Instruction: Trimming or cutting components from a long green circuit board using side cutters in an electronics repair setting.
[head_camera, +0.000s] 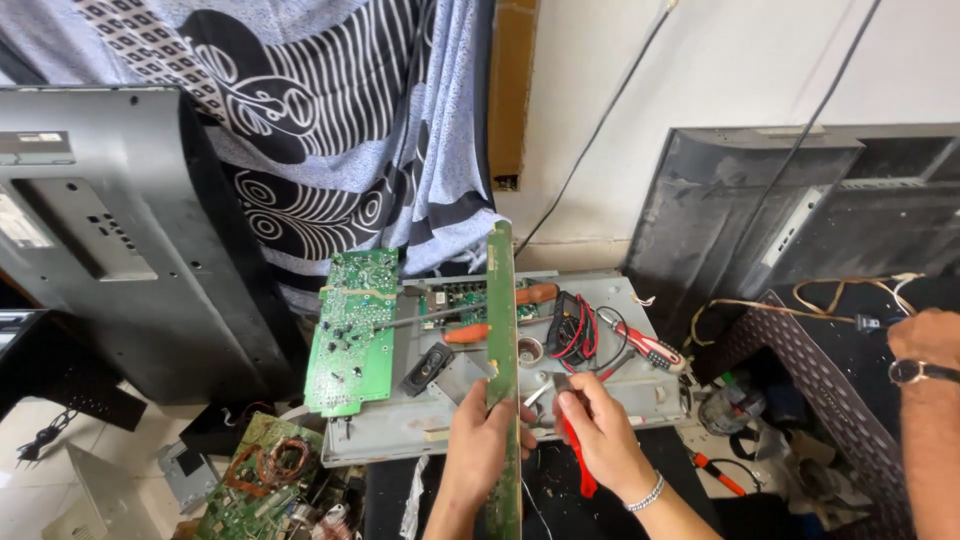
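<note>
a large grey television back panel (110, 230) is stood at the left of the frame, and a second dark panel (760, 220) is leaned on the wall at the upper right. a patterned blue and black cloth (330, 120) is hung in the upper middle. a grey metal chassis (440, 415) is laid flat in the centre, used as a desk. a green circuit board (352, 330) is rested on its left part. a long narrow green board (503, 330) is held on edge, upright, down the middle of the frame; it is clasped low down by the left hand (482, 440), whose fingers are closed around it. red-handled pliers (574, 450) are gripped in the right hand (600, 430), closed on the handles, with the nose set just beside the narrow board. an orange-handled screwdriver (470, 322) and a multimeter (572, 325) with red and black leads are laid on the chassis behind. another person's wrist with a watch (915, 371) is seen at the right edge.
</note>
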